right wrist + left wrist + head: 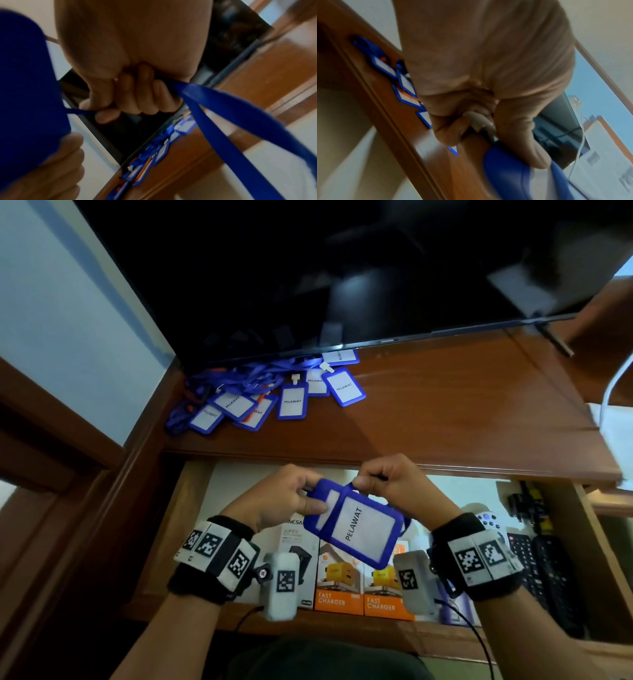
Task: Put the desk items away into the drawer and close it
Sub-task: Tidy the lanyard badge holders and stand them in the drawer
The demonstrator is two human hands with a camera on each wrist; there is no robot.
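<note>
Badge holders are what you are clearing, and one blue badge holder point(354, 525) marked PELAWAT sits between your two hands, held in the air above the open drawer point(191, 508). Your left hand point(284, 498) pinches its left edge, thumb on the face and fingers curled behind, while your right hand point(394, 484) is closed round the blue lanyard point(223, 108) at the holder's top, the strap trailing out past your knuckles in the right wrist view. That two-handed hold looks like a way of gathering the loose strap against the card so it goes in as one tidy bundle (a dangling strap could catch on the drawer's edge when you close it).

Directly beneath the holder, the drawer already carries upright charger boxes point(339, 587), orange-fronted and labelled FAST CHARGER, with a dark keyboard point(544, 570) and a remote point(486, 520) off to the right. So the free room appears to be toward the back, past your hands.

Farther on, on the wooden desk top point(445, 405), the pile of badge holders point(267, 398) lies tangled with its own straps, well apart from both hands and tucked just under the lower edge of the dark screen point(342, 268). Most of the job, I judge, is yet to do.
</note>
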